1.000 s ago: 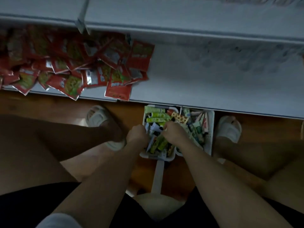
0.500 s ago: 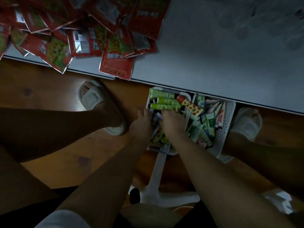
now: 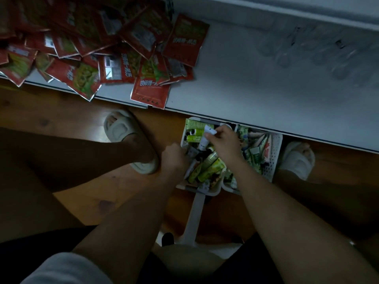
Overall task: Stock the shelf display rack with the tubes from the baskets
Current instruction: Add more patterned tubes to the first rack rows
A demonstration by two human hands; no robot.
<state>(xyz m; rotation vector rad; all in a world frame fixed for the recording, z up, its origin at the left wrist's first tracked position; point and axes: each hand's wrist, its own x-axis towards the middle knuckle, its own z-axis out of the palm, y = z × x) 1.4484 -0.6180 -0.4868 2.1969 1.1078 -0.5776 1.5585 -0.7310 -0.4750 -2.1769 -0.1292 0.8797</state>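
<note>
Nearest the camera, both forearms reach down from the seated person toward two white baskets on the wooden floor [image 3: 61, 111].

The left hand [image 3: 174, 158] sits at the near-left rim of the left basket [image 3: 213, 192], fingers curled inward; what it holds, if anything, cannot be told, since the fingertips are hidden among the contents.

The right hand [image 3: 224, 141] is raised over the same basket, fingers pinching a white tube [image 3: 207, 136] by its upper end.

The left basket holds a jumble of green tubes [image 3: 209, 171] and others. The right basket [image 3: 274, 158], touching it, is also well filled with assorted tubes.

A slipper [image 3: 127, 136] stands left of the baskets, another [image 3: 297, 158] to the right.

Beyond, the white shelf [image 3: 256, 95] carries a heap of red packets [image 3: 102, 48] on its left part. No tubes are visible on it.

Assessment: stocking appears barely begun; both baskets remain to be emptied.
</note>
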